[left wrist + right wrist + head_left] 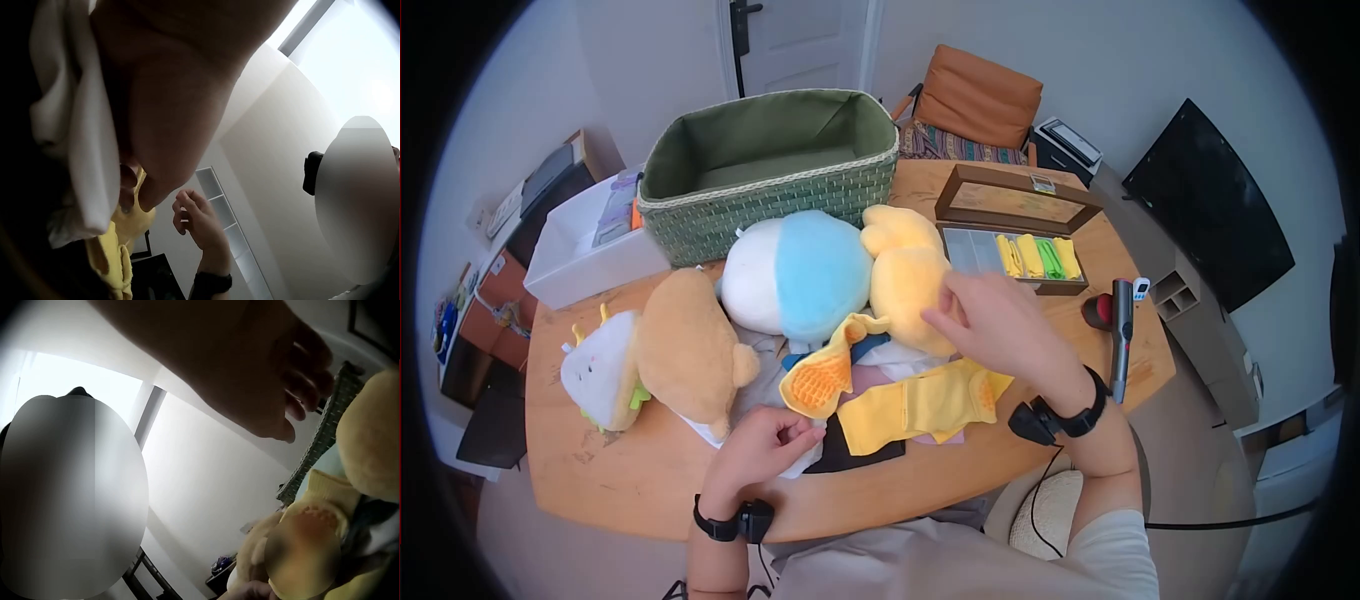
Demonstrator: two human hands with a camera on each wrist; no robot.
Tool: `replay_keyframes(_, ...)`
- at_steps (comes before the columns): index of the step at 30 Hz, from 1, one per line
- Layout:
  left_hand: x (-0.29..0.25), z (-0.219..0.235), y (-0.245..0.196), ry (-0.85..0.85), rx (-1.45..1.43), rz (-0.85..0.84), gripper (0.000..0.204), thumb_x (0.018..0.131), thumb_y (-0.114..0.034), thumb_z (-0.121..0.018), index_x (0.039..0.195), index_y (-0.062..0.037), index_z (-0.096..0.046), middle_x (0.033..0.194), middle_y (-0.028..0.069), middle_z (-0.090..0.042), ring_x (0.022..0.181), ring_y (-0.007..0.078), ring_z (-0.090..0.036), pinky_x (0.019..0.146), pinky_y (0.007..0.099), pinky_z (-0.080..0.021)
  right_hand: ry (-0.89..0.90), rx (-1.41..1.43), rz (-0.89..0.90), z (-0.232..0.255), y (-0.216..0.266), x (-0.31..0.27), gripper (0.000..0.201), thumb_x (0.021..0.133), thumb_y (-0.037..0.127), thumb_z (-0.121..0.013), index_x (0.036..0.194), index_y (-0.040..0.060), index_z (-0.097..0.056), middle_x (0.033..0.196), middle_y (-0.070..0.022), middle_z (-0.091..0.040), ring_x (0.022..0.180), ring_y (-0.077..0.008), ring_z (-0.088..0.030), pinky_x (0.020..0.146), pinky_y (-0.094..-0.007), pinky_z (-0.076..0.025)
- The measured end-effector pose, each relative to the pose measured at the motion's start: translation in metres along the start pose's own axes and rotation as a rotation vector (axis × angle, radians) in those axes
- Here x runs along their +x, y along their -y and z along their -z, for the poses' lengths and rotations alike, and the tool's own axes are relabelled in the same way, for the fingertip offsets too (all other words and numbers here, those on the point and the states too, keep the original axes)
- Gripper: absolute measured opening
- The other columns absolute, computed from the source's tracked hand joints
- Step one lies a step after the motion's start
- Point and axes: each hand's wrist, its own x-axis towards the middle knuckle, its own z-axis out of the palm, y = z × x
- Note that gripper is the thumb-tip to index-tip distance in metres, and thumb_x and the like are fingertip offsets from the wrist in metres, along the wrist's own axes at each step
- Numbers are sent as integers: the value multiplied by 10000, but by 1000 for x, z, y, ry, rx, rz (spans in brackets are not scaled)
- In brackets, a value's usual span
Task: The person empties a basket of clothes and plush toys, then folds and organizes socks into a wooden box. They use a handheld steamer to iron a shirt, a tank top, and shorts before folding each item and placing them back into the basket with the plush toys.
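Observation:
A yellow sock with an orange grid patch (815,385) slants up against the blue-and-white plush (825,270). My left hand (760,450) pinches its lower end, beside white cloth (87,144); the exact grip is partly hidden. Over the yellow plush (910,290) my right hand (1000,325) hangs in the air, fingers loosely bent, holding nothing, as the right wrist view also shows. More yellow socks (910,405) lie flat at the table's front, over a black cloth (850,450) and a pink one.
Behind the plushes stands a green woven basket (770,205), with a white box (590,265) to its left. A tan plush (690,350) and a small white plush (605,370) are at left. At right are an open brown case (1060,286) of rolled socks and a black handheld tool (1120,340).

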Motion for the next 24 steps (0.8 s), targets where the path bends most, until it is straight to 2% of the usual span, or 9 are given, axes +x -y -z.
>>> replay_keyframes(6,0,-1,-6,-55,92,-80,295,909,-205,-744,736,7,-634,537,53,-521,469,133,-447,492,314,-380,345,-233,-189,-65,-68,-61,366,867,380,-726,1050,76,-634,827,-148,-709,782,-342,-683,683,-447,-512)
replay_keyframes(12,2,-1,-6,-35,114,-2,323,902,-197,-751,703,10,-605,520,41,-482,467,134,-398,485,321,-355,281,131,-67,-63,-80,-67,278,868,250,-699,1059,74,-600,736,-120,-659,751,-297,-686,694,-401,-523)
replay_keyframes(14,3,-2,-5,-24,89,0,323,904,-188,-751,701,12,-598,518,27,-456,471,121,-383,480,314,-343,460,582,116,-47,-64,-62,204,865,114,-677,1030,65,-568,735,-52,-610,713,-198,-642,698,-330,-510)
replay_keyframes(15,3,-2,-4,-28,54,11,324,905,-179,-751,699,13,-591,516,14,-430,474,107,-368,476,308,-330,441,591,102,-43,-54,-62,204,865,114,-677,1030,65,-568,735,-52,-610,713,-198,-642,698,-330,-510)
replay_keyframes(17,6,-1,4,-18,73,-5,312,910,-169,-747,707,14,-597,522,-6,-419,484,85,-363,473,296,-321,86,989,395,-38,-31,-60,177,883,52,-647,1023,52,-539,740,-13,-530,639,-104,-529,586,-245,-454)
replay_keyframes(20,5,-4,2,-24,65,4,288,918,-151,-738,721,16,-610,534,-38,-415,504,49,-358,468,277,-307,-79,1213,485,-27,-11,-47,162,909,54,-630,1030,55,-523,798,1,-561,678,-93,-535,596,-233,-454)
replay_keyframes(21,5,-4,0,-39,38,26,277,921,-143,-734,727,17,-616,541,-51,-423,515,34,-357,467,269,-302,-106,1215,474,-22,-11,-42,162,909,54,-630,1030,55,-523,798,1,-561,678,-93,-535,596,-233,-454)
replay_keyframes(23,5,-4,7,-32,34,1,266,919,-136,-736,732,16,-621,545,-56,-434,519,30,-361,468,265,-304,173,993,298,-12,-15,-33,193,904,67,-642,1071,64,-545,868,-45,-662,756,-191,-648,719,-341,-515)
replay_keyframes(24,5,-5,10,-46,13,-14,256,916,-130,-737,736,15,-627,549,-61,-446,524,25,-365,469,260,-306,162,994,292,-17,-21,-33,193,904,67,-642,1071,64,-545,868,-45,-662,756,-191,-648,719,-341,-515)
